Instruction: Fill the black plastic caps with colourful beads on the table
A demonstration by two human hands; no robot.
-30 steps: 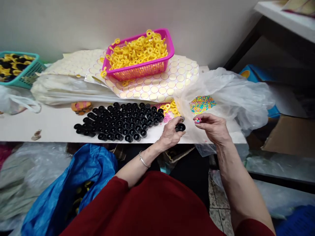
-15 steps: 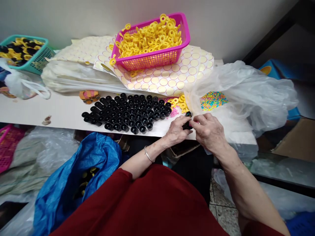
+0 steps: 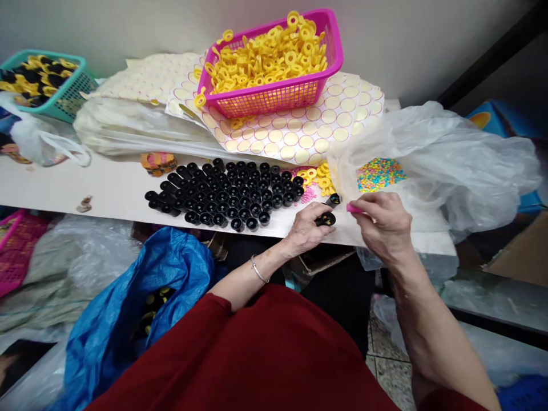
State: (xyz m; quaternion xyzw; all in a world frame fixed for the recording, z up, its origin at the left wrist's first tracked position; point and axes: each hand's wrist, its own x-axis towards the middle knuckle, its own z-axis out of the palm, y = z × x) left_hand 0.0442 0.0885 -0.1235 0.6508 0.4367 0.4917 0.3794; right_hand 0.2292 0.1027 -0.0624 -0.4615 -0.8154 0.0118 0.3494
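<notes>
My left hand (image 3: 305, 228) is closed around a small black plastic cup (image 3: 327, 220), its round mouth facing up with something yellowish inside. A second black cup (image 3: 333, 200) stands tilted just beyond the fingertips; whether the fingers touch it I cannot tell. Between thumb and fingertips of my right hand (image 3: 383, 224) is a small bright pink piece (image 3: 353, 208), held a little to the right of the cups. Many black cups (image 3: 233, 197) are packed together on the white table (image 3: 115, 191) to the left. Small pink pellets (image 3: 308, 195) and yellow ring-shaped pieces (image 3: 324, 177) lie behind my left hand.
A pink basket (image 3: 274, 103) of yellow rings stands on sticker sheets (image 3: 306, 128) at the back. Multicoloured pellets (image 3: 381, 174) lie by a clear plastic bag (image 3: 462, 154) at right. A teal basket (image 3: 71, 94) is far left; a blue sack (image 3: 103, 319) hangs open below the table edge.
My right hand has drawn away to the right from the black cup, with the pink piece now showing in its fingers. My left hand stays by the cups, and the view has shifted slightly.
</notes>
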